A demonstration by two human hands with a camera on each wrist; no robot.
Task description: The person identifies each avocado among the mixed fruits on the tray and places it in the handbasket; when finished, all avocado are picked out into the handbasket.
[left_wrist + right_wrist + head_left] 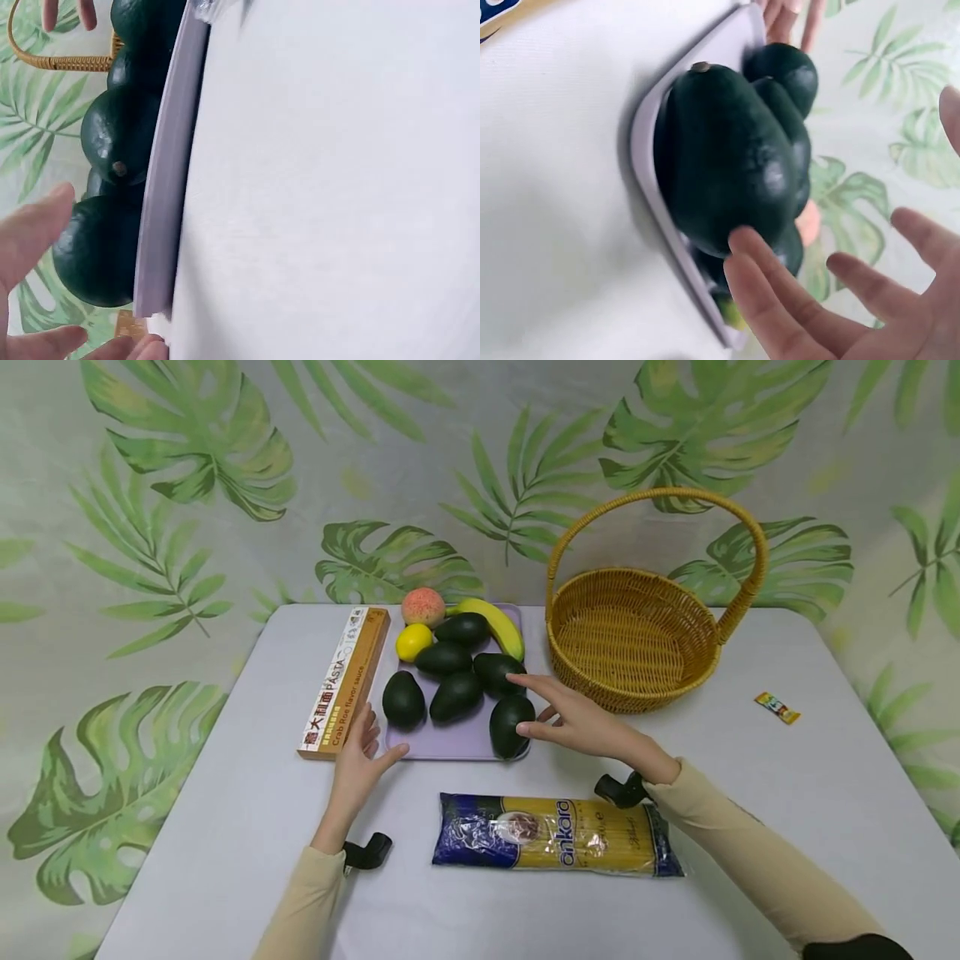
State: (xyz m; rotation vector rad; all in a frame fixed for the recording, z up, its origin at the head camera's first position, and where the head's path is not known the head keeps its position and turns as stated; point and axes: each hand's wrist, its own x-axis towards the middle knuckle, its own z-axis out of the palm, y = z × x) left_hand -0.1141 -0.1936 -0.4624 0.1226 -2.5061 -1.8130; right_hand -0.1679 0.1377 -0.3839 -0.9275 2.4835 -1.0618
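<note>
A pale purple tray (pixel 442 745) bears several dark green avocados, a yellow lemon (pixel 411 643), a peach (pixel 423 607) and a banana (pixel 501 625). My left hand (pixel 358 768) is beside the tray's front left corner, thumb and fingers spread, near the leftmost avocado (pixel 403 702) and overlapping the pasta box's lower edge. Over the tray's right side reaches my right hand (pixel 577 720), fingers extended and apart. Its fingertips overlap the front right avocado (pixel 507 739) in the head view; the right wrist view shows them close by the same avocado (pixel 727 157). Neither hand grips anything.
Left of the tray lies a long pasta box (pixel 352 672). A bag of spaghetti (pixel 555 833) lies in front, partly under the right forearm in view. At the back right stands a wicker basket (pixel 600 687) with a tall handle; a small packet (pixel 777 707) lies right of it.
</note>
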